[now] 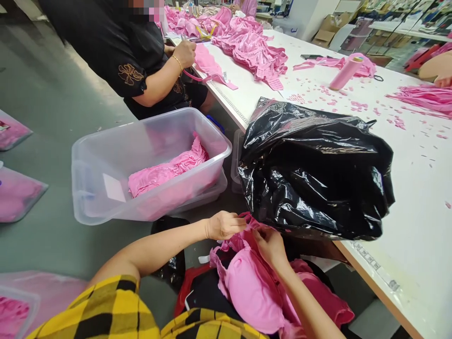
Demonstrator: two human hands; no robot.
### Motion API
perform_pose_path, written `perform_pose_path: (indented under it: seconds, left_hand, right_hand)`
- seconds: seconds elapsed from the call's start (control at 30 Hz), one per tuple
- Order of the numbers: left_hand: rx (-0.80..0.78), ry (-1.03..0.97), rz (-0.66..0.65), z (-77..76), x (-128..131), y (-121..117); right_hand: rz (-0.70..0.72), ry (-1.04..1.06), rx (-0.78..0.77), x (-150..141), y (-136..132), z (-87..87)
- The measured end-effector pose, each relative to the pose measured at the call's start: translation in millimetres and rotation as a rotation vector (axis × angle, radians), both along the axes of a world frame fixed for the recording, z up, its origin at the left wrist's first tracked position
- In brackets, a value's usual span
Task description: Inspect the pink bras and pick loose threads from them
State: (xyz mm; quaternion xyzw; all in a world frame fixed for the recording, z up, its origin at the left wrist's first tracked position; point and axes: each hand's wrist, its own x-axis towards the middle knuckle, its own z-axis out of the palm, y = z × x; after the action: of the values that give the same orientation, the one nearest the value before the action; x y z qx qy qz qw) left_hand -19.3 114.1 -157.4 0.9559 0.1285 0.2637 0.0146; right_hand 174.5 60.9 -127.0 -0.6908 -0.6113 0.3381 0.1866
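Observation:
Pink bras with moulded cups lie bunched on my lap, the nearest bra (252,289) with a ruffled edge. My left hand (226,226) pinches a narrow pink strip at the bra's upper edge. Close beside it, my right hand (270,245) is closed on the same bra's fabric, its fingertips partly hidden in the folds. Just beyond both hands, a full black plastic bag (318,169) rests on the table's edge and overhangs it. Whether the strip is a strap or an edge band, I cannot tell.
A clear plastic bin (151,120) with folded pink pieces (169,172) stands front left. The white table (416,188) carries pink scraps, a pink thread cone (345,74) and heaped pink garments (250,47). A co-worker in black (106,47) sits at the left side.

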Motion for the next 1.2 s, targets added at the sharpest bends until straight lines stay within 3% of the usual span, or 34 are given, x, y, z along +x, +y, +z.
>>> perform_pose_path:
  seconds: [0.2,0.33,0.47,0.7,0.8,0.93,1.07,1.2]
  left_hand:
    - [-0.032,0.051,-0.224,3.7,9,5]
    - [-0.192,0.237,-0.302,14.2,16,9]
    - [-0.312,0.203,-0.228,20.8,25,10]
    - [-0.277,0.097,-0.271,18.5,29,3]
    - [-0.283,0.083,-0.299,18.1,29,6]
    - [-0.312,-0.002,-0.313,11.1,29,8]
    - [-0.311,-0.113,-0.224,0.2,32,6]
    - [-0.431,-0.153,-0.089,-1.4,37,2]
  right_hand:
    - [-0.04,0.121,0.088,5,-19,3.4]
    - [-0.023,0.196,0.127,-1,-26,4.4]
    - [0.054,0.171,0.119,5,-23,12.2]
    - [0.365,-0.031,0.076,28,-5,34.6]
    - [0.47,-0.066,0.067,29,0,33.9]
    - [0.504,-0.039,0.078,29,3,30.3]
    - [0.558,-0.07,0.155,28,3,27.4]
    - [0.544,-0.157,0.228,28,2,20.3]
